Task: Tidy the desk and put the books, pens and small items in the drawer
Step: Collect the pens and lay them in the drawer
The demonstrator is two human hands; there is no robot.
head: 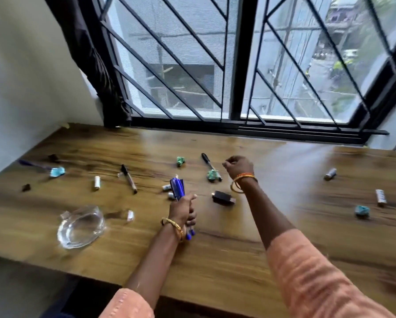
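head view: wooden desk (284, 226) fills the lower frame, scattered with small items. glass dish (81, 227) sits lower left. left hand (183, 211) at centre grips a bunch of blue pens (177, 188). right hand (239, 166) hovers just above centre, fingers curled, holding nothing, beside a black pen (207, 160).

Window (238, 65) daylight, motion blur, warped edges
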